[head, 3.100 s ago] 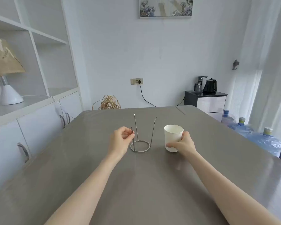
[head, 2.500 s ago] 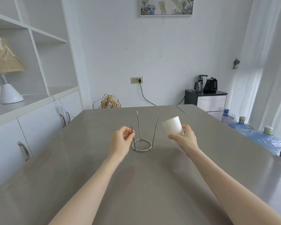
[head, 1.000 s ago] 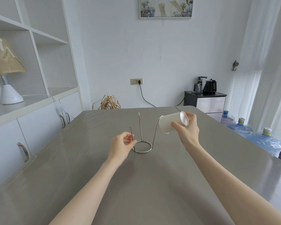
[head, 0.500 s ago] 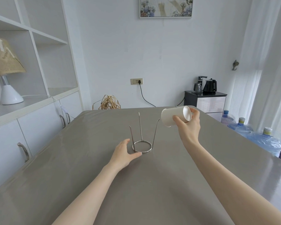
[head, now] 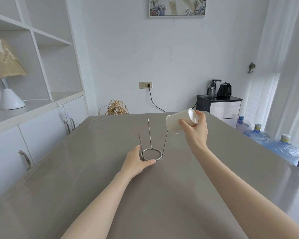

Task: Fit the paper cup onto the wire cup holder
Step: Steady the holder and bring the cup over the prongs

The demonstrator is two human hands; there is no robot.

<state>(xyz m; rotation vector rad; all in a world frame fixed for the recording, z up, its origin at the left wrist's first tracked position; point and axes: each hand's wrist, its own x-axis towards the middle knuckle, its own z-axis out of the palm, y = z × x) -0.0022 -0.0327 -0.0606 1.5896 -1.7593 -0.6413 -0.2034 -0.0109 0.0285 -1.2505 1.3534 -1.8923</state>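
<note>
The wire cup holder [head: 152,153] stands on the grey table [head: 110,195]: a metal ring base with three upright prongs. My left hand [head: 136,163] lies flat on the table against the ring's near-left side, thumb along its front edge. My right hand [head: 196,133] holds the white paper cup [head: 177,122] in the air, up and to the right of the holder. The cup is tipped on its side, mouth facing down-left toward the right prong's tip, bottom facing up-right.
White cabinets with handles [head: 25,160] and shelves run along the table's left side, with a lamp [head: 5,75] on the counter. Water bottles [head: 283,147] lie right of the table. A dark side cabinet with a kettle [head: 223,89] stands behind.
My right hand lifted the cup from the table and tipped it toward upside down, above the holder's right side. My left hand let go of the left prong and settled flat against the ring base.
</note>
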